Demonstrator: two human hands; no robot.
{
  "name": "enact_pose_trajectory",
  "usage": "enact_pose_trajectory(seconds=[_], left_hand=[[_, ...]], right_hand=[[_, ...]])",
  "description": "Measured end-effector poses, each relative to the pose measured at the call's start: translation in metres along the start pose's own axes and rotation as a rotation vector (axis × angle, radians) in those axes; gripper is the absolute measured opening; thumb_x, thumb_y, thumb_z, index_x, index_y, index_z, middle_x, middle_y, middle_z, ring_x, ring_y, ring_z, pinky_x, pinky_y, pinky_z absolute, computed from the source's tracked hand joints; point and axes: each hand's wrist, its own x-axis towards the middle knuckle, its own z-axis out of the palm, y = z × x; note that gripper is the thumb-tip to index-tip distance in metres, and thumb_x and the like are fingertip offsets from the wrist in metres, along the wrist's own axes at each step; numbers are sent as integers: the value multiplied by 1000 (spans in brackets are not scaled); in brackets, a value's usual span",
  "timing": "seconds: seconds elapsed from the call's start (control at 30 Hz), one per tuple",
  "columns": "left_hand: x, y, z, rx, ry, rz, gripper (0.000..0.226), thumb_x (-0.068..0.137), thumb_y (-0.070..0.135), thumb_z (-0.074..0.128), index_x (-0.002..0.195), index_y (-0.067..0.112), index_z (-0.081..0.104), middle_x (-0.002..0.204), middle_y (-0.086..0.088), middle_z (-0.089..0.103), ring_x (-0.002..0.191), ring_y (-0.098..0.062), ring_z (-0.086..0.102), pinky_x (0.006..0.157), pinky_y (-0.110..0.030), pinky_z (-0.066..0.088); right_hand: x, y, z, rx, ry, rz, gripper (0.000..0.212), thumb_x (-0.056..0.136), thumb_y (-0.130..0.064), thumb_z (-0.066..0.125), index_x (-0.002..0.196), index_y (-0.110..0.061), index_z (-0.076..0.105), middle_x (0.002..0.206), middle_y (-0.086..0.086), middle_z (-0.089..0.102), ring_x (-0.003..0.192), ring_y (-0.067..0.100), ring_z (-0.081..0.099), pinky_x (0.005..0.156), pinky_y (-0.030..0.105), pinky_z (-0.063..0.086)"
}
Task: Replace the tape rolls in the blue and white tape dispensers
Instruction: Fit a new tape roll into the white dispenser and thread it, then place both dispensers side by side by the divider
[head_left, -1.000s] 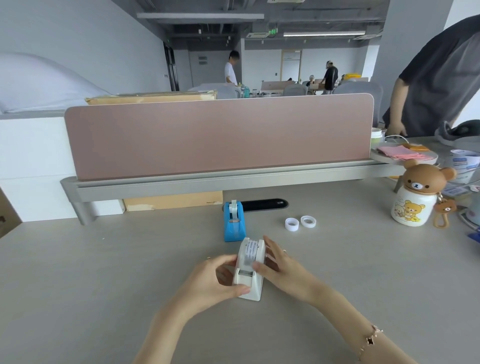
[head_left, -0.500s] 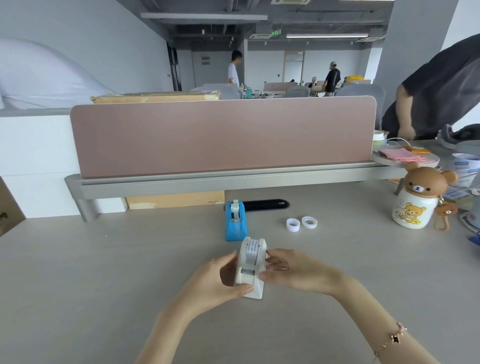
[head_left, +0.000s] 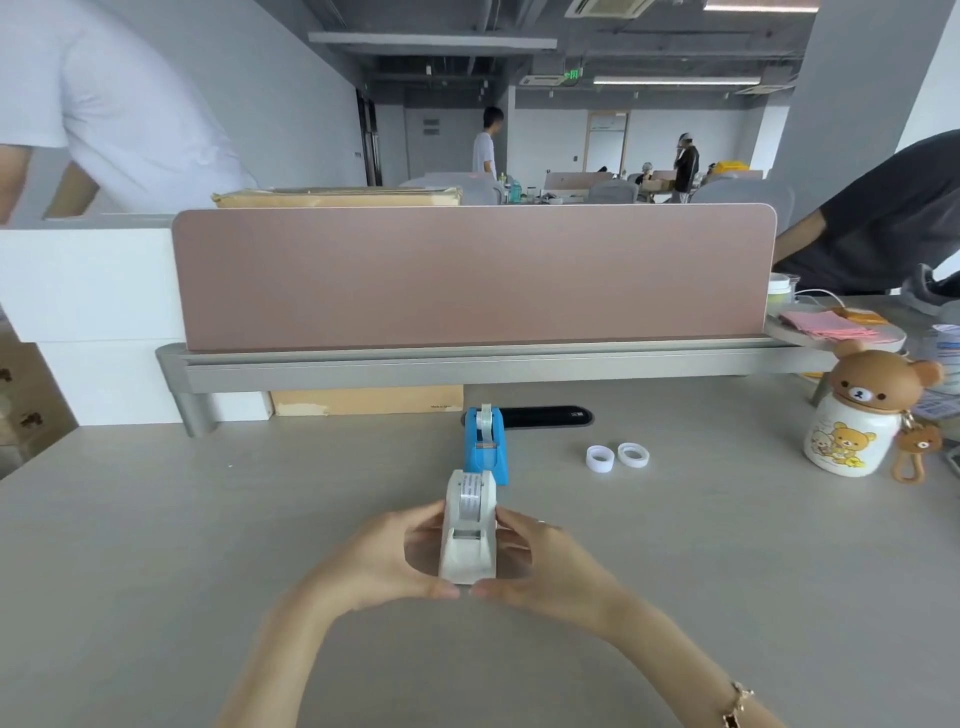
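Nearest: both hands cupped round the white tape dispenser (head_left: 469, 535), which stands upright on the desk (head_left: 727, 571) w/ a tape roll seated in its top. Left hand (head_left: 382, 564) curls against its left side, right hand (head_left: 540, 564) against its right side, thumbs nearly meeting at the front base; bracelet (head_left: 736, 704) on the right wrist. Just behind, almost touching the white one's back: blue tape dispenser (head_left: 485, 447), upright, also w/ a roll in it. To its right, apart from it, two small tape rolls (head_left: 617, 457) lie flat side by side. Far right: bear mug (head_left: 852, 415) w/ bear-head lid and a keychain hanging off it. Behind the blue one, a black slot (head_left: 545, 417) in the desk, then a pink divider (head_left: 467, 275). Beyond: cardboard box (head_left: 337, 197), ppl standing in an open office.
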Motion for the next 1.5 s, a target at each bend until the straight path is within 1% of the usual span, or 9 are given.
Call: enact_pose_trajectory(seconds=[0.13,0.27,0.4,0.53,0.63,0.97,1.2,1.37,1.5], left_hand=[[1,2,-3,-39,78,-2,55,67,20,83,105,52,60,110,30,67,106,12,60,95,-18,43],[4,-5,-4,-134,143,-33,47,74,17,78,99,54,64,108,21,72,102,2,66,98,-29,49],[4,-14,-6,-197,159,-48,51,74,26,73,121,40,58,117,15,69,109,-4,64,104,-40,46],[6,-13,4,-206,199,-47,64,66,27,81,123,34,53,117,14,68,108,-3,64,101,-40,49],[11,-14,11,-183,262,-61,83,58,35,83,130,43,44,118,21,66,108,1,63,98,-37,51],[11,-21,10,-184,314,-82,92,61,41,77,142,40,33,122,30,61,113,8,57,104,-32,45],[15,-25,6,-146,391,-107,79,72,27,79,140,37,40,119,27,63,111,9,58,99,-22,45],[31,-27,1,-119,441,-103,73,69,21,81,130,45,48,92,46,63,98,15,61,83,-13,46],[55,-29,-12,-110,421,-115,80,67,16,83,137,27,47,88,40,61,101,2,63,92,-21,47]], right_hand=[[14,0,1,41,36,9,43,78,-25,72,120,-24,62,115,-13,70,104,-5,64,93,17,50],[25,0,5,103,-17,-21,41,86,-17,65,126,-20,58,121,-9,68,110,-1,62,99,21,48],[33,1,3,126,-74,-35,37,92,-15,58,128,-20,57,125,-9,65,115,0,60,101,18,45],[35,19,-10,134,215,38,18,90,-23,62,107,-22,68,105,-11,70,94,-9,64,82,10,46],[39,35,-15,147,394,83,16,90,-13,60,102,-18,69,106,-3,70,87,-13,62,74,0,45],[43,47,-18,169,462,91,20,90,-8,54,101,-17,69,105,-2,71,93,-5,61,71,-2,43],[53,47,-17,70,403,165,41,87,-18,64,127,-15,55,113,1,63,92,7,62,80,8,43],[73,36,-20,1,275,167,64,86,-23,67,142,-17,36,133,3,53,103,10,59,91,16,43],[92,28,-23,-38,246,127,71,84,-22,69,144,-16,31,135,3,51,106,10,57,88,15,42]])
